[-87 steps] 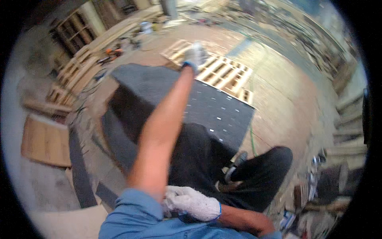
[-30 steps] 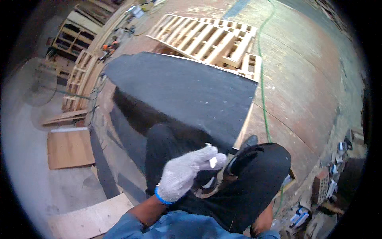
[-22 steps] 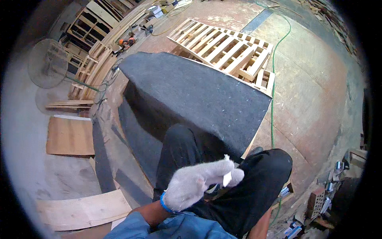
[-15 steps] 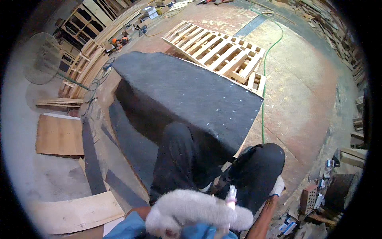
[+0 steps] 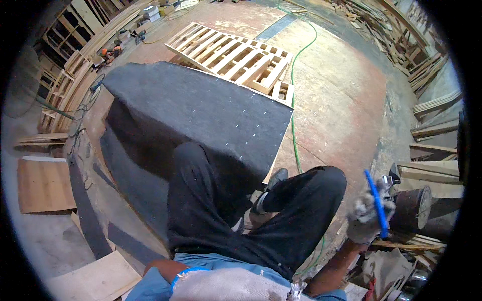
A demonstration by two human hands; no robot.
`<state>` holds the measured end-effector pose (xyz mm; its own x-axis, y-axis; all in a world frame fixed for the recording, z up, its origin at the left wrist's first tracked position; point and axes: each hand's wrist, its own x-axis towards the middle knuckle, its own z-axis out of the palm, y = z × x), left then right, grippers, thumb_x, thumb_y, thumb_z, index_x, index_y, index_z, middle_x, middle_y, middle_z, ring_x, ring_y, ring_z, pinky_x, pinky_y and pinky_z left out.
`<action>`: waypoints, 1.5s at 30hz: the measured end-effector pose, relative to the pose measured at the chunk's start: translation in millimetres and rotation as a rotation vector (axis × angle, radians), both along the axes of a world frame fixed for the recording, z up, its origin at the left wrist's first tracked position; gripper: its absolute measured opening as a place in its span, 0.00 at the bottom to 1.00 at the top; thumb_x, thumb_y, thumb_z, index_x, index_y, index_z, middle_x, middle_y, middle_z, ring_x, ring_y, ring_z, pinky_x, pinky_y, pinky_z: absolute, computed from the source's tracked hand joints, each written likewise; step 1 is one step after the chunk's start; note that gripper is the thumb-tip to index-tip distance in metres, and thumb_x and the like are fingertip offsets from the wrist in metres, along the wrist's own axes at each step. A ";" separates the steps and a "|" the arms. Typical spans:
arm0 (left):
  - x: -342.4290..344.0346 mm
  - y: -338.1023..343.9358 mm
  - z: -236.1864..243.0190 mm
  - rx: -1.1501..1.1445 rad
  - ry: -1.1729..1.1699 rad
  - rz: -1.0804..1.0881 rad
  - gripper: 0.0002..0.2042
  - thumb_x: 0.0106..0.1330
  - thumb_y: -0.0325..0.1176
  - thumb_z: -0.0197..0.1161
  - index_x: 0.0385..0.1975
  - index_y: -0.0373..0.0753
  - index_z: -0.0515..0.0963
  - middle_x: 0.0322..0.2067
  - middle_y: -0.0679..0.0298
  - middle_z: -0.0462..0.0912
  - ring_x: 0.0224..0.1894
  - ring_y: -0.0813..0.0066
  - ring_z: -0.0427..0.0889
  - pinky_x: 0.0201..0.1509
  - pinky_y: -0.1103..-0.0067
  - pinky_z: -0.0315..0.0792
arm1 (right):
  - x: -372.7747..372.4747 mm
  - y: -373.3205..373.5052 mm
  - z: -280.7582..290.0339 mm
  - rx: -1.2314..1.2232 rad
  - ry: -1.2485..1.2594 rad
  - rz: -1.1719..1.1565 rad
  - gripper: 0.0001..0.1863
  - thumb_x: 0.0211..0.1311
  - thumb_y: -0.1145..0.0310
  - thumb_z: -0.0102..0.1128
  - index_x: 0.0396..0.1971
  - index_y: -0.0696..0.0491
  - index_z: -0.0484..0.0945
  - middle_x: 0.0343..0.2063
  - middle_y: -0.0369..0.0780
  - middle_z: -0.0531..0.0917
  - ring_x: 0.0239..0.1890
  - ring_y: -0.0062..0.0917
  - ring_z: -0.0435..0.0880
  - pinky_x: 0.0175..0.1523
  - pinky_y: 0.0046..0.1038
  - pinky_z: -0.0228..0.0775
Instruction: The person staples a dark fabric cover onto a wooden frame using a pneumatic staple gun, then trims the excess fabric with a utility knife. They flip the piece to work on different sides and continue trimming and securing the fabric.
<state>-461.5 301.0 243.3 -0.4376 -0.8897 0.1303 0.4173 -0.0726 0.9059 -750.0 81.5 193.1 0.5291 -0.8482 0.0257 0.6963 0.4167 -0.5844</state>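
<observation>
No legible lettering, labels, numbers or signs anywhere in view.

Two gloved hands, the left hand [image 5: 221, 287] and right hand [image 5: 366, 220], appeared with two black-trousered legs [image 5: 201, 213], one slim blue object [image 5: 377, 203], one dark-covered panel [image 5: 201, 105] and one green hose [image 5: 294, 130]. Around them lay at least two slatted wooden frames [image 5: 228, 59], one dark cylinder [image 5: 411, 208] and, at left, one brown board [image 5: 46, 184] and one pale board [image 5: 95, 278]; scrap wood [image 5: 374, 40] was too jumbled to count.

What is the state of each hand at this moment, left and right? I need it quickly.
Left hand: cut off by the lower edge; open or closed cannot be told.
Right hand: closed, holding a slim blue object.
</observation>
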 end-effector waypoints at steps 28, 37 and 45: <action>9.2 -82.3 -209.7 0.800 -0.082 0.745 0.20 0.75 0.42 0.57 0.59 0.35 0.74 0.42 0.61 0.84 0.38 0.73 0.82 0.46 0.76 0.77 | 130.1 -19.8 -56.5 -0.063 1.199 0.598 0.14 0.65 0.63 0.64 0.45 0.55 0.80 0.26 0.34 0.82 0.25 0.18 0.80 0.30 0.22 0.72; 3.6 -116.4 -336.2 1.213 0.091 0.685 0.13 0.72 0.40 0.56 0.25 0.45 0.70 0.16 0.71 0.68 0.14 0.80 0.63 0.17 0.79 0.57 | 135.8 -51.2 -109.8 -0.259 1.600 0.917 0.23 0.54 0.61 0.71 0.48 0.57 0.83 0.25 0.36 0.83 0.24 0.21 0.80 0.29 0.28 0.74; -5.2 -109.7 -323.9 1.460 0.505 0.594 0.17 0.72 0.48 0.56 0.51 0.43 0.74 0.31 0.60 0.84 0.32 0.67 0.83 0.37 0.73 0.76 | 144.2 -55.6 -158.0 0.241 1.438 0.997 0.09 0.61 0.61 0.68 0.31 0.50 0.80 0.19 0.32 0.76 0.14 0.17 0.72 0.16 0.22 0.61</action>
<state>-466.7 191.3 -80.6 -0.1896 -0.3980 -0.8976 0.9081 -0.4186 -0.0062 -605.8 25.9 35.2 0.2893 -0.1330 -0.9479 -0.8155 0.4843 -0.3169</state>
